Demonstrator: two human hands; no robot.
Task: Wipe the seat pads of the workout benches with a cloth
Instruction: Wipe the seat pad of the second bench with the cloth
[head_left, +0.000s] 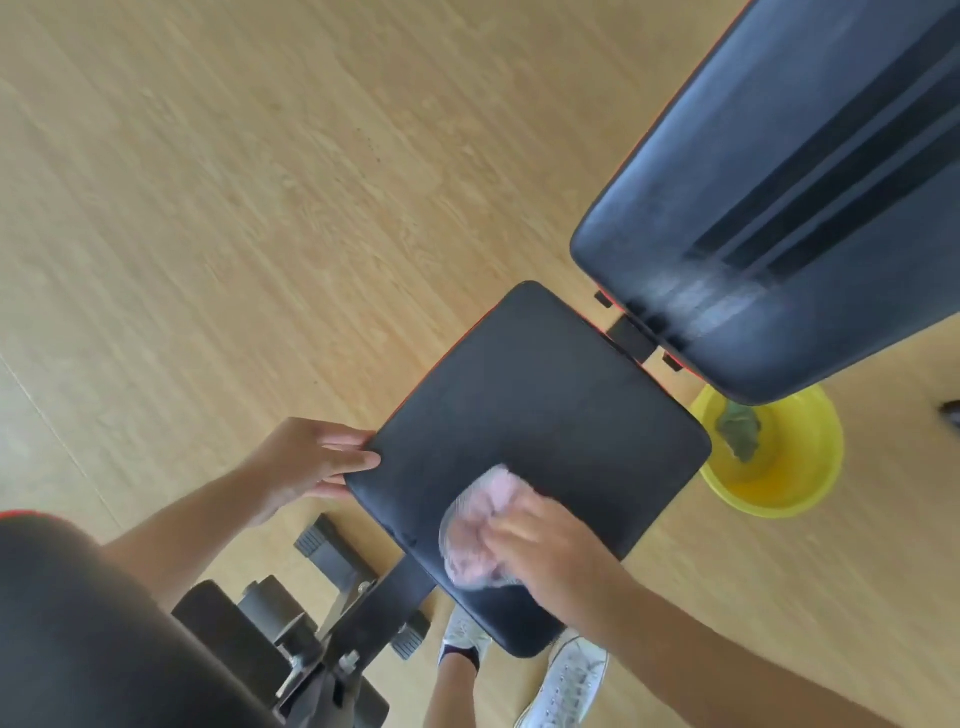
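From the head camera, a yellow bucket (800, 467) at four o'clock holds a crumpled green rag (740, 428) and stands partly under the back pad (810, 208). The black seat pad (535, 415) lies centre frame, its long axis running from seven toward one o'clock, with bare wooden floor (208, 208) open to its nine o'clock side. The left hand (311, 462), fingers pressed together, grips the pad's nine o'clock edge. The right hand (545, 540) presses a blurred pinkish cloth (478, 530) bunched under its fingers against the pad's near end.
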